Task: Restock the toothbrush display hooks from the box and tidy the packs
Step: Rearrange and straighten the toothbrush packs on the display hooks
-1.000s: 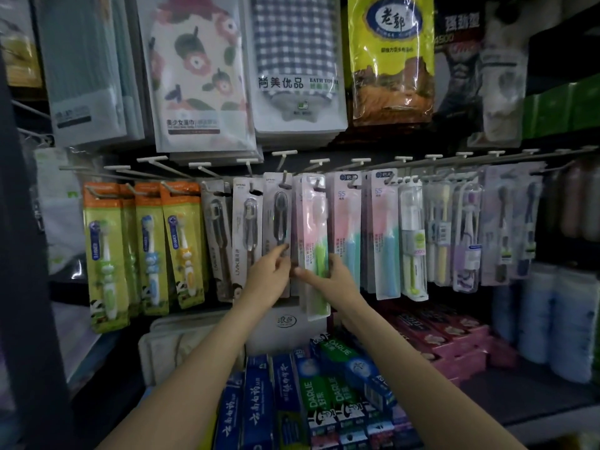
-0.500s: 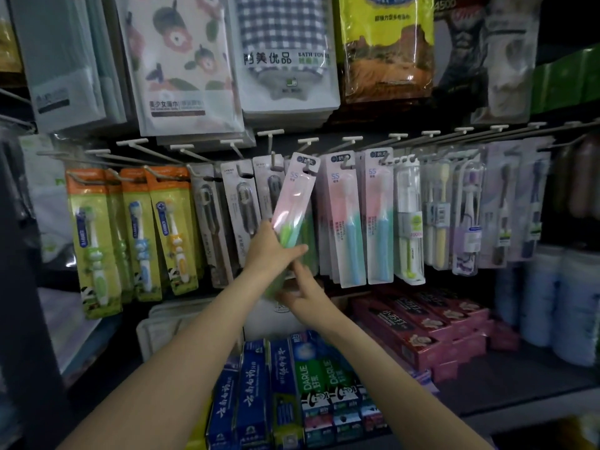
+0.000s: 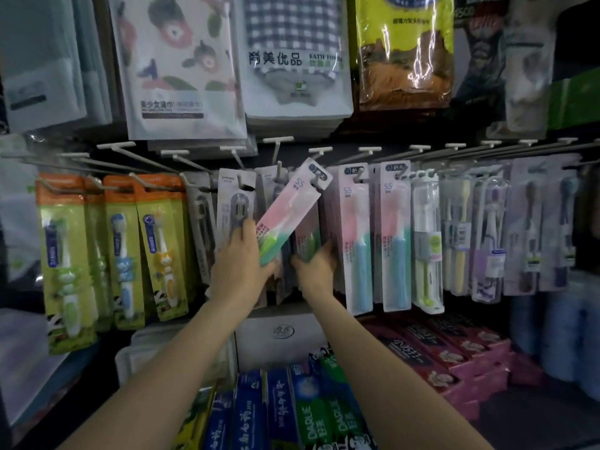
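A: Status of the hands?

B: Left hand [image 3: 242, 266] grips the lower end of a pink-and-green toothbrush pack [image 3: 287, 216], thumb and fingers curled round it. Pack is tilted, top leaning right, its top corner up against the hook [image 3: 319, 177] in the middle of the row. Cannot tell whether the hang hole is on the hook.

A: Right?

B: Right hand [image 3: 316, 266] is just right of the left, fingers curled round the lower ends of the packs hanging behind [image 3: 306, 241]. Holding them, palm toward the display.

A: Neighbours?

B: Left of the tilted pack: grey-carded dark toothbrush packs [image 3: 232, 203], touching the left hand's fingertips. Right of it: two pink-and-blue packs [image 3: 357, 235] hanging straight, then a clear-cased pack with a green brush [image 3: 427, 241], then purple and dark ones further right, blurred.

A: Far left?

B: Orange-topped children's toothbrush packs [image 3: 120, 248], several hooks' worth, hanging a bit skewed.

A: Rest of the shelf?

B: Towel packs [image 3: 292, 60] hang on the row above. Below the arms: blue and green toothpaste boxes [image 3: 292, 414], red toothpaste boxes [image 3: 454, 362] to their right, a white box [image 3: 279, 336] behind.
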Action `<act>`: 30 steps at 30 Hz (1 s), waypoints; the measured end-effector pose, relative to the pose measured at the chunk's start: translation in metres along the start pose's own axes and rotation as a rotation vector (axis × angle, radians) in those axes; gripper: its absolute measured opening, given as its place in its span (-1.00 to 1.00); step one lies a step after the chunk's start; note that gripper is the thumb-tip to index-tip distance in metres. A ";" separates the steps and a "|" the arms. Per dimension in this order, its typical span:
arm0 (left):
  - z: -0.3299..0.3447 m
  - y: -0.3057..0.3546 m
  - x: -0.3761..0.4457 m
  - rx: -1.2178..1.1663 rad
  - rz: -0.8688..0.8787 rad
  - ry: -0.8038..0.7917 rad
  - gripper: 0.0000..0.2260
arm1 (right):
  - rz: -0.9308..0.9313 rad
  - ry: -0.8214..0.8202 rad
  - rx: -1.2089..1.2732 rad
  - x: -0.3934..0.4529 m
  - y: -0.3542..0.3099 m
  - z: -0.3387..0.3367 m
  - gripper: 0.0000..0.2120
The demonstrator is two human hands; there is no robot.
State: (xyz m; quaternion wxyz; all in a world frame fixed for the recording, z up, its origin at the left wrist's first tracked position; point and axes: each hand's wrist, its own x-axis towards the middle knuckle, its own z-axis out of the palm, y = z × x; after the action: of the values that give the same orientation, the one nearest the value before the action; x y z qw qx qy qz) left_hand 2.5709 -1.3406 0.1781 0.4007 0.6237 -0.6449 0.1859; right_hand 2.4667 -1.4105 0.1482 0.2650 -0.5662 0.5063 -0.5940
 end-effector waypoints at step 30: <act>-0.003 0.004 -0.005 -0.066 0.025 -0.028 -0.47 | 0.024 -0.039 -0.099 -0.029 -0.020 -0.026 -0.71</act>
State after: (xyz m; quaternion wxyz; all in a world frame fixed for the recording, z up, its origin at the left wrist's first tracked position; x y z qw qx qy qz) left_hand 2.5673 -1.3344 0.1769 0.4095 0.6045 -0.6642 0.1607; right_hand 2.4538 -1.3700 0.1582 0.2536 -0.5838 0.5367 -0.5539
